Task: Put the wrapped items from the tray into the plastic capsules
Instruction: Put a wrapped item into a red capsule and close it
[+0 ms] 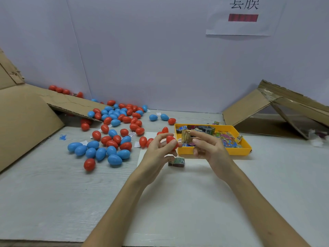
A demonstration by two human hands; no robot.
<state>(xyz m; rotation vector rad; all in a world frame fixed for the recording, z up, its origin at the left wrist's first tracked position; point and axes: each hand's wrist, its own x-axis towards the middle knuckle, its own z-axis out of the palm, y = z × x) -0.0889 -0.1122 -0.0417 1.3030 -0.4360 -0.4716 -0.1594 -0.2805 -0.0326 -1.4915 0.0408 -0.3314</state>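
Grey tabletop (53, 184): left hand (156, 152) grips red capsule (171, 141), right hand (208, 148) pinches wrapped item (186, 137); loose fingertip hold could drop either

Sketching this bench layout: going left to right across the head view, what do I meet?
Cardboard ramp → loose capsules → left hand → red capsule it holds → wrapped item → right hand pinching it → folded cardboard.

light: bright, even, diffuse | shadows: faint, soft, below the fingers (200, 134) | focus: slight softness throughout | edges: wide-angle bowing far from fingers
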